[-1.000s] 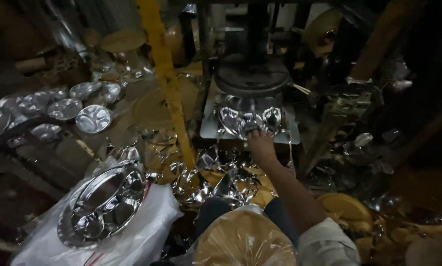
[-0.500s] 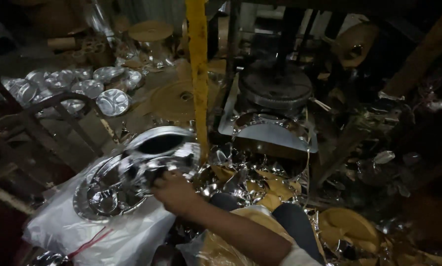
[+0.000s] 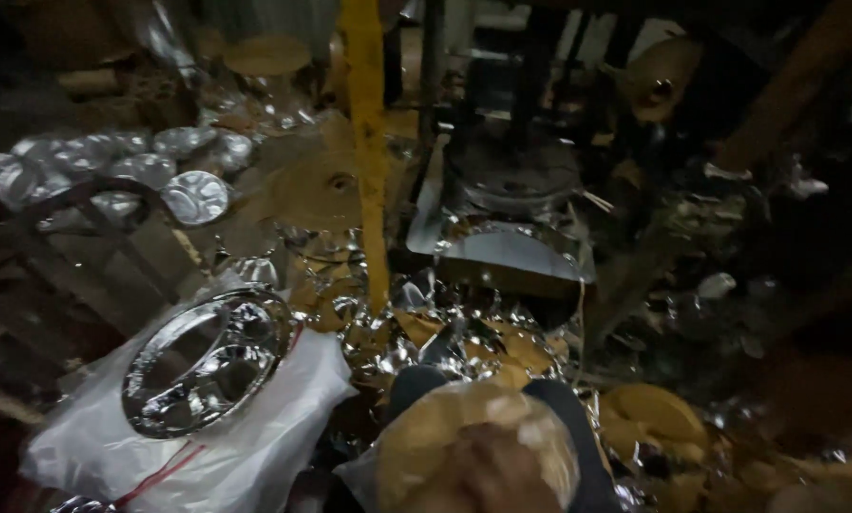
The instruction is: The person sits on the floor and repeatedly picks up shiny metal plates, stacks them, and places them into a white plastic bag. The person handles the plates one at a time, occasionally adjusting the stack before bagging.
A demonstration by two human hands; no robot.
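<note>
Grip unclear on blurred hand (image 3: 488, 470) above pale round stack in plastic bag (image 3: 473, 446); shiny compartmented foil plate (image 3: 208, 361) nearby.

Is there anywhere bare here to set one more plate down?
Hardly. The flat shiny sheet under the press shows the only bare patch. Foil scraps crowd the middle; silver plates fill the left, and a plate stack tops the white bag.

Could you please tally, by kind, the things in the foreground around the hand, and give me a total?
Silver compartment plate: 1
White plastic bag under it: 1
Clear bag of tan discs: 1
Yellow post: 1
Right hand, blurred: 1
Total: 5
The loose silver plates at the back left are too blurred to count.
</note>
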